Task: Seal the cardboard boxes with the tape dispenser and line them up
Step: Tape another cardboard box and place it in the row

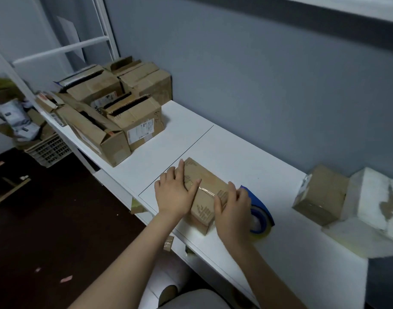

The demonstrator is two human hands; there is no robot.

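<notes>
- Locates small cardboard box (203, 175) lying flat near the front edge of the bench (246, 152), between both hands, with a strip of clear tape (207, 190) running across its top.
- Judges it light and fairly stiff: thin corrugated walls, likely to dent along the top seam under hard pressure. Expects glossy tape to be slick under the fingers and bare card to give good grip.
- Recommends taking hold at two opposite side walls or the short ends, not on the taped seam. Probably manageable with one hand.
- Records left hand (175, 195) spread wide, fingers straight, pressing flat on the box's left end.
- Records right hand (233, 210) with fingers laid over the box's right end, at the tape, gripping nothing so far as visible.
- Places blue tape dispenser (261, 210) on the bench just beside the box, partly hidden behind the right hand. Cannot tell whether palm and dispenser touch.
- Notes a taped box (322, 195) farther right, just beside a white foam block (373, 197).
- Notes a cluster of open boxes (135, 121) well apart at the bench's far left, flaps up, not yet sealed.
</notes>
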